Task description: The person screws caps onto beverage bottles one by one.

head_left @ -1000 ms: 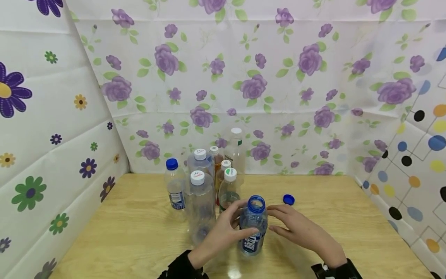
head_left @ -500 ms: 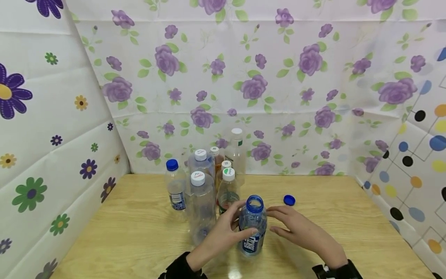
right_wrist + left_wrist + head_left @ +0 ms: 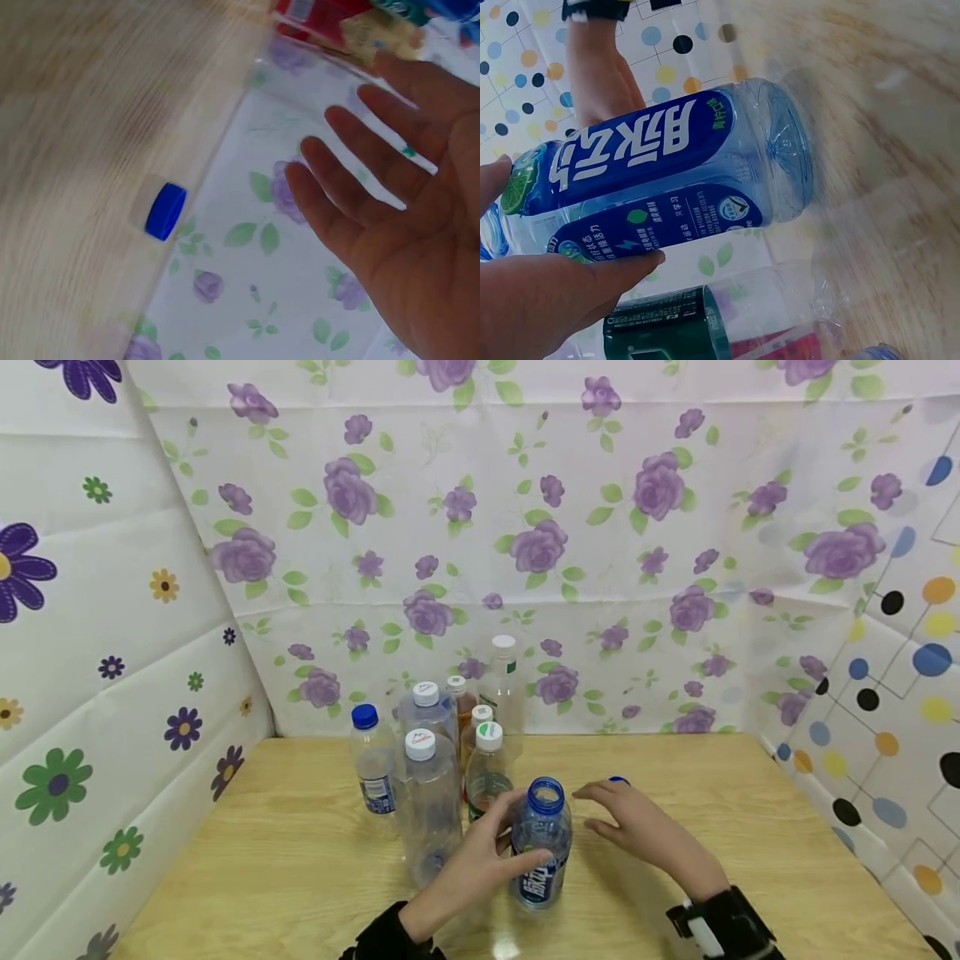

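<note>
A clear blue plastic bottle [image 3: 540, 881] with a dark blue label and an uncapped blue neck stands upright on the wooden table. My left hand [image 3: 483, 852] grips its side, thumb across the front and fingers behind. In the left wrist view the label of the bottle [image 3: 652, 150] shows between thumb and fingers. Just right of the bottle, my right hand [image 3: 652, 833] is held above the table, fingers spread and nothing in them. A blue bottle cap [image 3: 166, 211] lies on the table beyond it; in the head view the right hand hides most of the cap [image 3: 618, 779].
Several capped empty bottles stand grouped behind and left of the left hand: a large clear bottle [image 3: 431, 810], a blue-capped bottle [image 3: 372, 768], a green-labelled bottle [image 3: 489, 777] and others. Flower-printed cloth [image 3: 420, 527] hangs behind the table [image 3: 300, 860], with patterned cloth at both sides.
My right hand has drawn slightly away from the bottle and now covers most of the cap in the head view. The left hand and bottle stay together; the head view has shifted slightly.
</note>
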Demonstrator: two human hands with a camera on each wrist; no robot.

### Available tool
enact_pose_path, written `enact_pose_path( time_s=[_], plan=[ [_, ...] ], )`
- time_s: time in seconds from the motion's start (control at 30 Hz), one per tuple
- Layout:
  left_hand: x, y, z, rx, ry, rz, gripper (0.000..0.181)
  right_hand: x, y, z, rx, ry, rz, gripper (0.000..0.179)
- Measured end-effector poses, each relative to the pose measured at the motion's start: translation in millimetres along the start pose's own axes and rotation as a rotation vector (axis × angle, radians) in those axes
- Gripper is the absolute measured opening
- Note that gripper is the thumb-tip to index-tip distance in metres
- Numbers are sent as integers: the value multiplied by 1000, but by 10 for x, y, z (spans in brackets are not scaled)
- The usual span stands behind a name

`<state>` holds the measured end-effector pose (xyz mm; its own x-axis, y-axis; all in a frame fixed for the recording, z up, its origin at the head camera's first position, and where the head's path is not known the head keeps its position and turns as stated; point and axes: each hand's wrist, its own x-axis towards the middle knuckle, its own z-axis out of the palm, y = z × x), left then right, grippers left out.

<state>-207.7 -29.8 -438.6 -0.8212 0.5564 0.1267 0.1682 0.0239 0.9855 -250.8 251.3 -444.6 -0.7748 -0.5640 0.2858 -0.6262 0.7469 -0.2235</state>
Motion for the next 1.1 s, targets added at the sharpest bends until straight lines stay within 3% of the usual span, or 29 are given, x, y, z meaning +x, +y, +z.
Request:
enact_pose_path(
  time_s=[0.17,0.43,0.6,0.77,0.9,1.1],
  plan=[
    [7,-3,-12,23,0,-19,72,178,369,50,-67,8,128,37],
    [21,5,-21,36,-11,-34,80,340,775,173,-86,-171,237,44],
    [34,-4,-22,32,-17,-16,81,387,843,214,-60,-206,262,43],
    [50,15,-13,23,-2,-11,81,415,862,246,-99,-224,245,30],
    [49,31,-10,33,0,-17,82,421,869,259,-132,-209,212,21],
    [44,12,-22,44,5,-13,83,422,840,239,-97,-169,209,11]
  ],
)
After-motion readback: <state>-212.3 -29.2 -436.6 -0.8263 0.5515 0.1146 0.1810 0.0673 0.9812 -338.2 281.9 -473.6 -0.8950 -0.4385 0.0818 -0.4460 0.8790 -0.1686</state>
